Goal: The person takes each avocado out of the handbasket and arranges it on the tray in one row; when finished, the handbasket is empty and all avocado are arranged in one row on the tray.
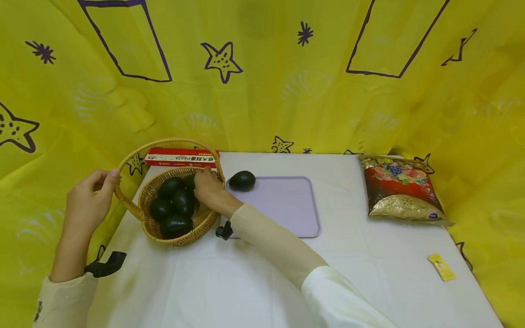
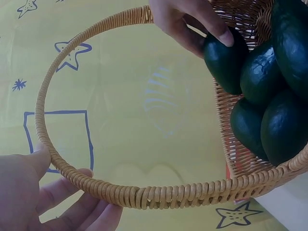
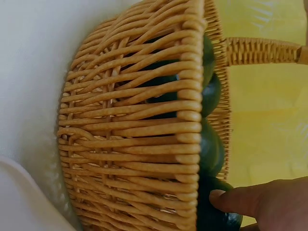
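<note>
A wicker basket stands on the left of the table with several dark green avocados inside. My left hand holds the left side of its arched handle, thumb on one side and fingers on the other. Inside the basket's right part, my right hand grips an avocado, its fingers and thumb around the fruit in the left wrist view. The right wrist view shows the thumb on this avocado past the woven wall. Another avocado lies at the upper left corner of a pale purple tray.
Behind the basket lies a red pasta box. A red and gold bag sits at the table's right side, with a small yellow packet nearer the front. Yellow patterned cloth hangs around the white table.
</note>
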`<state>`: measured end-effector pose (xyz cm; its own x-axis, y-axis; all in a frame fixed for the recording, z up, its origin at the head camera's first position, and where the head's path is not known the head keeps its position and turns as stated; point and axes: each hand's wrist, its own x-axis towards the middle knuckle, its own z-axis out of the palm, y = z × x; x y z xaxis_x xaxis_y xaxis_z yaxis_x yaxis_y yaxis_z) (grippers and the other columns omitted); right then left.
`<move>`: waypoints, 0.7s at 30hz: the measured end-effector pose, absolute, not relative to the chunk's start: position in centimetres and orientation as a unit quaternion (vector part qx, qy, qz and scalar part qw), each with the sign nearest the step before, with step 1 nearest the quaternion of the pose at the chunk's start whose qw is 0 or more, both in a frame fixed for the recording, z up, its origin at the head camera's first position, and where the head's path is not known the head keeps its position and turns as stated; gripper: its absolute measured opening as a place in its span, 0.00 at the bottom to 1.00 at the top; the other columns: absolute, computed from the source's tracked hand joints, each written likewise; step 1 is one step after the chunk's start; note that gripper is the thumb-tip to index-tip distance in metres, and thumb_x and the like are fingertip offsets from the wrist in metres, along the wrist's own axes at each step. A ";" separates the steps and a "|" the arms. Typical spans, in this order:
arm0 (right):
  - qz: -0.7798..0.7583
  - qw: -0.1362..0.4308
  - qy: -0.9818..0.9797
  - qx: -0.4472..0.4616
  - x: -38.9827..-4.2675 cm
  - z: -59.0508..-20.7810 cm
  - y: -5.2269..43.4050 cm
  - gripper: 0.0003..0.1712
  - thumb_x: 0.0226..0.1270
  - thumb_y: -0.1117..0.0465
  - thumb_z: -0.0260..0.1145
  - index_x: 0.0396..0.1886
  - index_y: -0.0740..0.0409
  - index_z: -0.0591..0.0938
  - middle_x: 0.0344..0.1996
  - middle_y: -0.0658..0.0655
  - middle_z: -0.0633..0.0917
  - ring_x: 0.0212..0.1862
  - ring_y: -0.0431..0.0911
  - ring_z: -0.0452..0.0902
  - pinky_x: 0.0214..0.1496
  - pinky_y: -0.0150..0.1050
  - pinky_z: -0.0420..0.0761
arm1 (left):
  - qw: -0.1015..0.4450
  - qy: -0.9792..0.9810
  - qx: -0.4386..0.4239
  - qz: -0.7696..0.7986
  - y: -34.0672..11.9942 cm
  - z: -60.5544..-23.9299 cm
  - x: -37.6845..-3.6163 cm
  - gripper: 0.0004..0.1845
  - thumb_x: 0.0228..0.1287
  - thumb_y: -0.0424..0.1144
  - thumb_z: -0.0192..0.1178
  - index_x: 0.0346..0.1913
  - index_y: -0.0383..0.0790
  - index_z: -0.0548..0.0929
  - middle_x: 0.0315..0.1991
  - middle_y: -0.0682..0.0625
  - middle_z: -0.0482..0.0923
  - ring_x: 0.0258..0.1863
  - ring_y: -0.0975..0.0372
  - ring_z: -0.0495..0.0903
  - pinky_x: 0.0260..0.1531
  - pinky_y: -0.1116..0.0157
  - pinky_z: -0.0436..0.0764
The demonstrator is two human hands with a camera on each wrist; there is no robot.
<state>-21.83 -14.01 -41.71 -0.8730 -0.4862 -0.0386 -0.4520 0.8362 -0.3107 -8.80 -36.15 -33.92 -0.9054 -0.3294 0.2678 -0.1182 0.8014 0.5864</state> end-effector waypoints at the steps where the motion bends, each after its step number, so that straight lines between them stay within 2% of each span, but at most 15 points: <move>1: -0.153 0.058 0.955 -0.247 -21.8 -41.6 -13.8 0.18 0.76 0.52 0.69 0.58 0.58 0.84 0.58 0.61 0.78 0.58 0.53 0.79 0.58 0.41 0.82 | 0.181 -0.932 0.120 -0.292 -36.1 -33.9 -8.8 0.29 0.83 0.59 0.48 0.56 0.36 0.85 0.35 0.73 0.73 0.46 0.61 0.75 0.42 0.62 0.68; 4: -0.167 0.052 0.951 -0.254 -21.6 -41.3 -13.3 0.20 0.76 0.52 0.70 0.60 0.59 0.83 0.58 0.60 0.78 0.58 0.53 0.79 0.60 0.41 0.81 | 0.179 -0.931 0.121 -0.293 -36.1 -33.9 -8.7 0.30 0.83 0.60 0.48 0.56 0.36 0.85 0.33 0.78 0.70 0.43 0.70 0.71 0.42 0.63 0.68; 6: -0.176 0.048 0.949 -0.257 -21.5 -41.0 -13.0 0.22 0.76 0.52 0.70 0.62 0.59 0.82 0.59 0.60 0.78 0.58 0.53 0.79 0.61 0.41 0.81 | 0.180 -0.932 0.122 -0.291 -36.1 -33.9 -8.7 0.29 0.83 0.60 0.48 0.56 0.37 0.85 0.33 0.79 0.70 0.42 0.71 0.71 0.41 0.64 0.68; 10: -0.184 0.045 0.944 -0.269 -21.1 -40.5 -12.7 0.28 0.76 0.51 0.70 0.69 0.60 0.78 0.62 0.61 0.78 0.60 0.53 0.80 0.62 0.40 0.81 | 0.179 -0.932 0.123 -0.291 -36.0 -34.0 -8.7 0.29 0.83 0.59 0.48 0.56 0.36 0.85 0.34 0.76 0.72 0.48 0.55 0.77 0.41 0.63 0.68; 12: -0.194 0.053 0.939 -0.277 -20.8 -40.1 -12.5 0.32 0.77 0.51 0.69 0.74 0.60 0.75 0.65 0.62 0.76 0.64 0.52 0.78 0.64 0.39 0.80 | 0.178 -0.932 0.124 -0.291 -35.9 -34.0 -8.7 0.29 0.84 0.58 0.48 0.57 0.35 0.85 0.35 0.74 0.72 0.49 0.52 0.77 0.41 0.63 0.68; 15: -0.213 0.065 0.930 -0.291 -20.4 -39.6 -12.1 0.36 0.78 0.51 0.68 0.79 0.59 0.70 0.70 0.62 0.73 0.69 0.52 0.75 0.68 0.39 0.78 | 0.176 -0.932 0.126 -0.292 -35.9 -33.9 -8.7 0.28 0.84 0.58 0.48 0.57 0.35 0.85 0.33 0.77 0.71 0.44 0.65 0.75 0.41 0.64 0.67; 18: -0.222 0.063 0.922 -0.311 -19.9 -39.2 -11.5 0.37 0.78 0.51 0.68 0.79 0.60 0.69 0.71 0.62 0.73 0.70 0.51 0.74 0.70 0.38 0.76 | 0.178 -0.931 0.128 -0.293 -36.0 -33.9 -8.7 0.28 0.84 0.58 0.49 0.56 0.35 0.85 0.31 0.82 0.68 0.40 0.77 0.68 0.40 0.65 0.67; 20: -0.224 0.058 0.917 -0.324 -19.6 -39.0 -11.1 0.37 0.78 0.51 0.68 0.79 0.60 0.69 0.69 0.62 0.74 0.69 0.50 0.74 0.69 0.37 0.76 | 0.179 -0.930 0.128 -0.294 -35.9 -33.9 -8.7 0.28 0.83 0.58 0.49 0.56 0.35 0.85 0.30 0.83 0.68 0.40 0.75 0.69 0.41 0.65 0.67; 21: -0.224 0.057 0.915 -0.331 -19.4 -38.9 -10.8 0.37 0.78 0.51 0.68 0.79 0.60 0.69 0.68 0.62 0.74 0.69 0.50 0.73 0.69 0.37 0.75 | 0.180 -0.930 0.127 -0.295 -35.9 -33.9 -8.7 0.28 0.83 0.58 0.49 0.56 0.35 0.85 0.31 0.83 0.68 0.42 0.72 0.72 0.41 0.64 0.67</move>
